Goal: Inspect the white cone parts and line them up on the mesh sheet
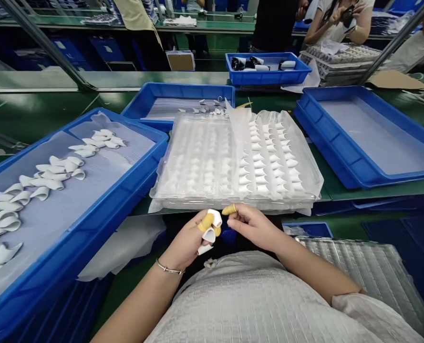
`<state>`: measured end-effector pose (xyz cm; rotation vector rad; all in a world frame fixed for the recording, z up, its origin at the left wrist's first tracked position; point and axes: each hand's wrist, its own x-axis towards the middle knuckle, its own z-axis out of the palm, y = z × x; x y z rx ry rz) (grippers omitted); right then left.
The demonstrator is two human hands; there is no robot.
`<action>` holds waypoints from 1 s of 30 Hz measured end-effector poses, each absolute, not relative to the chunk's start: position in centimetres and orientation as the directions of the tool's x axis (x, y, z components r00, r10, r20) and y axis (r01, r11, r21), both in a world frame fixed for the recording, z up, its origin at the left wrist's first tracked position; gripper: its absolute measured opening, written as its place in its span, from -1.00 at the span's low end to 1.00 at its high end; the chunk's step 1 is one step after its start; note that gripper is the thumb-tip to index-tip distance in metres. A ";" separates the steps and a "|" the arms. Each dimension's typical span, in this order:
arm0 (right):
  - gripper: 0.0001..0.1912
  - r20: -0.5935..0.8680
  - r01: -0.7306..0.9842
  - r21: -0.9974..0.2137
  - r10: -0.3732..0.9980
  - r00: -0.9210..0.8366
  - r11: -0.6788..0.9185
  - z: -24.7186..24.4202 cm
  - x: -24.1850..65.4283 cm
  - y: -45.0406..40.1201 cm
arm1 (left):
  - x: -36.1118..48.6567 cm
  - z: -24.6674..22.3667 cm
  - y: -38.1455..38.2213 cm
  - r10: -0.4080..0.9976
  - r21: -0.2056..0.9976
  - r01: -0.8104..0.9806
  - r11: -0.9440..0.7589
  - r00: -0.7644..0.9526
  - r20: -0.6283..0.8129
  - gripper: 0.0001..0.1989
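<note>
Trays (90, 209) of white caps (50, 176) flanking hands (226, 231) below blister pack (233, 157).

A factory assembly line: blue bins (133, 186) of white parts (50, 174), workers opposite.

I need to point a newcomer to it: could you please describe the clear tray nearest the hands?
On the green bench, between two blue bins, lies a clear blister tray, directly beyond the hands. Unlike the bins, it is transparent, with rows of small white parts seated in pockets under a plastic sheet.
</note>
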<state>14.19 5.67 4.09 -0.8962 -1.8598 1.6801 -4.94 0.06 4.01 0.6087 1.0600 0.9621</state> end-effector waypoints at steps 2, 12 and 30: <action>-0.73 -0.070 0.171 -0.984 0.760 -0.646 0.055 3.8 14.1 5.4 | -4.6 3.5 -0.1 0.862 0.832 -0.233 0.503 0.201 -0.465 -0.60; -0.74 -0.143 0.093 -0.990 0.788 -0.599 -0.108 2.1 14.6 5.0 | -2.8 2.8 -0.5 0.857 0.786 -0.349 0.511 0.137 -0.497 -0.63; -0.67 -0.225 -0.022 -0.959 0.808 -0.545 -0.282 1.0 15.5 4.4 | -2.5 2.6 -0.8 0.980 0.923 0.340 0.181 0.012 -0.197 -0.73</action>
